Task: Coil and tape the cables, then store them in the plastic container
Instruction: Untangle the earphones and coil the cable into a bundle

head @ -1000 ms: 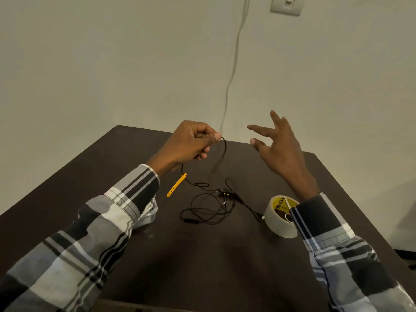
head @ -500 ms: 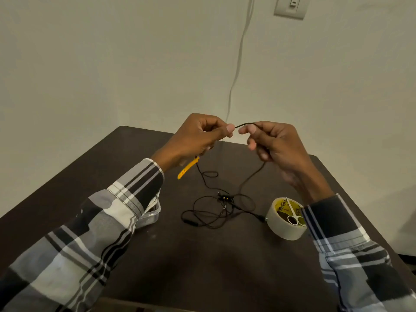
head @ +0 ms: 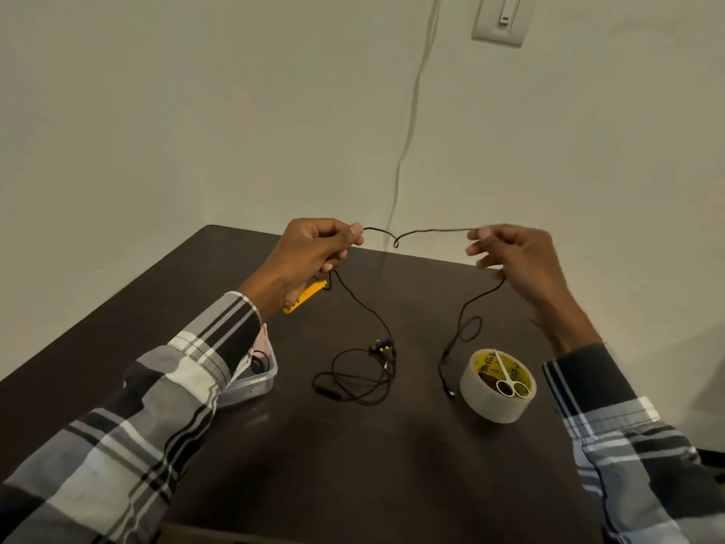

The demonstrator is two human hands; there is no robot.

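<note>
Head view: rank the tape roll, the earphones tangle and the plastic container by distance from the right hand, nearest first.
From the right hand:
1. tape roll, just below it on the table's right side, scissors resting on top.
2. earphones tangle, mid-table, left of the tape.
3. plastic container, far left, partly under the left sleeve.

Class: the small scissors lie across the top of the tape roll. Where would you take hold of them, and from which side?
Grip the scissors at the two finger loops, coming from above on the near side. The loops overhang the roll's open core, so fingers can likely hook through them, and the closed blades point away toward the wall.
</note>
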